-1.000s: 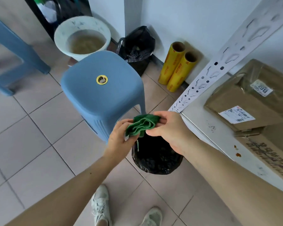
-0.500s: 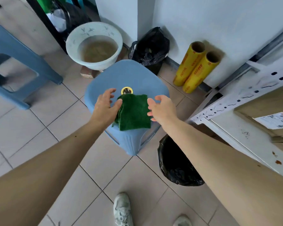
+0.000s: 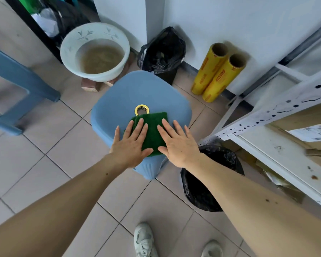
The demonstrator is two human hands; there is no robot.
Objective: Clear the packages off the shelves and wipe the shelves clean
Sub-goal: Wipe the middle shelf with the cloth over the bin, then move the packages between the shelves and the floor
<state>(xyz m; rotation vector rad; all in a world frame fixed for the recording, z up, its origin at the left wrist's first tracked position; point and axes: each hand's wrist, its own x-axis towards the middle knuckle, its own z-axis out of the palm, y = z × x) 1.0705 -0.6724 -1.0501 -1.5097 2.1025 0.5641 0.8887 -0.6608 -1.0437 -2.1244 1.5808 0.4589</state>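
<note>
head view: a person's left hand (image 3: 130,145) and right hand (image 3: 176,143) lie flat, fingers straight and spread, pressing a folded dark green cleaning cloth (image 3: 152,130) onto the seat of a light blue plastic stool (image 3: 137,89). just beyond the fingertips sits the stool's gold ring (image 3: 142,110). to the right of the right hand, a white metal shelf (image 3: 278,151), spotted with stains, carries a brown cardboard package (image 3: 308,127); below that wrist stands a black-bagged bin (image 3: 209,190).
</note>
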